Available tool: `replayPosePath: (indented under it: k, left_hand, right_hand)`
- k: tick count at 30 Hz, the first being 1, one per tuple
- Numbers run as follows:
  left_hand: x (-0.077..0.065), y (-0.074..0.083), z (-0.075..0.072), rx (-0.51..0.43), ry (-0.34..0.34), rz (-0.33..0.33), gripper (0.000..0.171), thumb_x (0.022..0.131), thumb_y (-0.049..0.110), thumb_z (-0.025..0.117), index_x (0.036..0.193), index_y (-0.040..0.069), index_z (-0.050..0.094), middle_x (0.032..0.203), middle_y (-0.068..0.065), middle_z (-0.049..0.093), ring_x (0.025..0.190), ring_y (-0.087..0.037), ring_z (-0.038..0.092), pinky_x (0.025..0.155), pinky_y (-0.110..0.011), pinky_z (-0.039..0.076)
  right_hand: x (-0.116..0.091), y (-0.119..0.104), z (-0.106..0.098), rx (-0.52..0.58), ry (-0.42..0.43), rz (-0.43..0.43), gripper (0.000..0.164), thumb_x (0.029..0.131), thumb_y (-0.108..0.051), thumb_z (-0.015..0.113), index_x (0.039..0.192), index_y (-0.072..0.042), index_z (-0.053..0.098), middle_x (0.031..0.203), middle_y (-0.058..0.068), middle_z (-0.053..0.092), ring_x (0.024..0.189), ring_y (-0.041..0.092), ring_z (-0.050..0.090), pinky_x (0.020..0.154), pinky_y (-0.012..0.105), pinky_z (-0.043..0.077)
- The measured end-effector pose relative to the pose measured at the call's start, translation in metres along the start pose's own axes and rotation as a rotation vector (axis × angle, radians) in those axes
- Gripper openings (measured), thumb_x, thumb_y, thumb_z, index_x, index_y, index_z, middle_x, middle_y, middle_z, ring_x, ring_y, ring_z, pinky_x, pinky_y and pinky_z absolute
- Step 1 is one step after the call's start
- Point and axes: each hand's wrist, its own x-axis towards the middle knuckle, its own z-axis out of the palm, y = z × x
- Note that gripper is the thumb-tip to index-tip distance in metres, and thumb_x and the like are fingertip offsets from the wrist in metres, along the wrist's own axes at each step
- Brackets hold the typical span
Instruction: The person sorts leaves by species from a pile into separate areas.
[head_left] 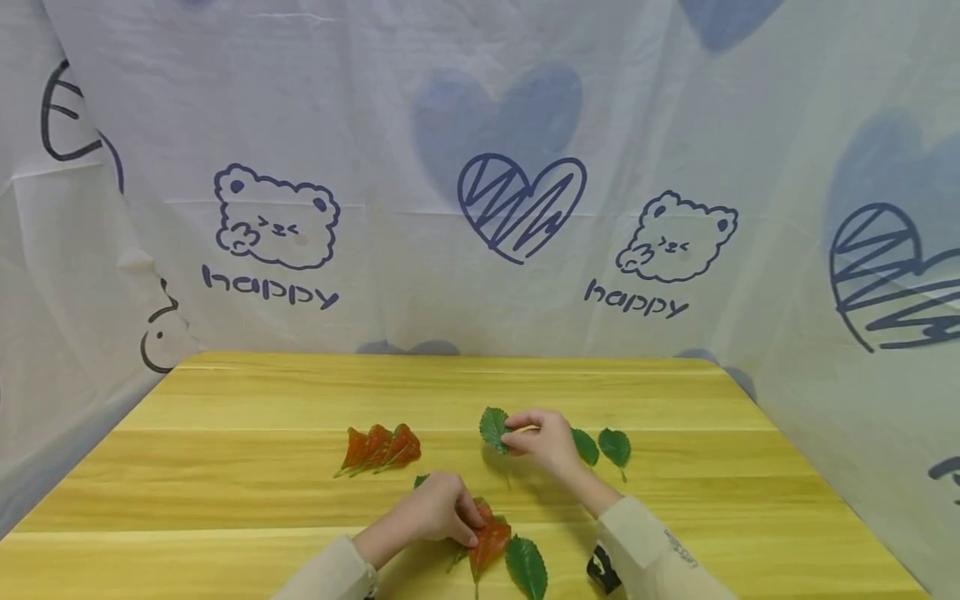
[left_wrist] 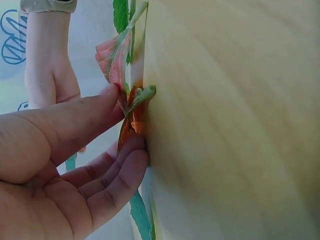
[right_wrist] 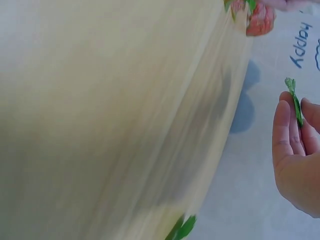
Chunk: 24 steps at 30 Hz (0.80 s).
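My left hand [head_left: 437, 510] is low over the table's near middle, thumb and fingers pinching a red leaf [head_left: 492, 543]. In the left wrist view that reddish leaf [left_wrist: 114, 57] is at the thumb tip, with another orange-red leaf [left_wrist: 138, 117] by the fingers. Part of this small pile is hidden behind the hand. My right hand [head_left: 546, 442] holds a toothed green leaf [head_left: 492, 428] above the table between thumb and fingers. The right wrist view shows this green leaf [right_wrist: 296, 102] edge-on, apart from the tabletop.
Several red leaves [head_left: 382, 447] overlap in a row at left on the wooden table [head_left: 247, 433]. Two green leaves, one partly covered [head_left: 585, 447] and one whole [head_left: 615, 447], lie right. Another green leaf [head_left: 527, 568] lies near the front; a green tip [head_left: 422, 480] shows behind my left hand.
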Motion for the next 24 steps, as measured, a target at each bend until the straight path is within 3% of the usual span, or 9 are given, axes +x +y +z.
replayPosePath:
  k: [4,11,17,24]
  left_hand:
    - [0.001,-0.006,0.000,0.011,0.002,0.047,0.013,0.063,0.006,0.079,0.074,0.009,0.072,0.070,0.003,0.066,0.066,-0.008,0.057,0.061,-0.025,0.050]
    - [-0.003,0.003,0.000,-0.005,0.019,0.022,0.014,0.063,0.003,0.078,0.075,0.005,0.071,0.072,-0.002,0.067,0.067,-0.012,0.059,0.064,-0.026,0.050]
    - [-0.004,0.004,-0.001,-0.009,0.009,0.023,0.013,0.064,0.002,0.077,0.076,0.004,0.072,0.071,-0.002,0.067,0.066,-0.010,0.058,0.062,-0.024,0.050]
    - [-0.003,0.005,0.000,-0.002,0.006,0.022,0.014,0.064,0.002,0.077,0.076,0.005,0.072,0.072,-0.001,0.067,0.067,-0.010,0.058,0.063,-0.024,0.050]
  right_hand:
    - [-0.002,0.005,-0.013,-0.002,0.018,0.013,0.018,0.076,0.006,0.065,0.093,0.012,0.062,0.083,0.019,0.064,0.063,0.026,0.063,0.062,0.038,0.053]
    - [-0.006,0.016,-0.037,-0.030,0.063,0.021,0.012,0.076,0.008,0.064,0.089,0.010,0.064,0.079,0.012,0.063,0.065,0.023,0.061,0.062,0.039,0.052]
    - [-0.008,0.020,-0.060,-0.056,0.108,0.067,0.013,0.079,0.007,0.062,0.091,0.009,0.065,0.079,0.012,0.064,0.066,0.029,0.061,0.062,0.040,0.052]
    - [-0.011,0.025,-0.087,-0.078,0.155,0.087,0.017,0.080,0.007,0.060,0.095,0.013,0.062,0.079,0.012,0.064,0.059,0.020,0.061,0.060,0.037,0.052]
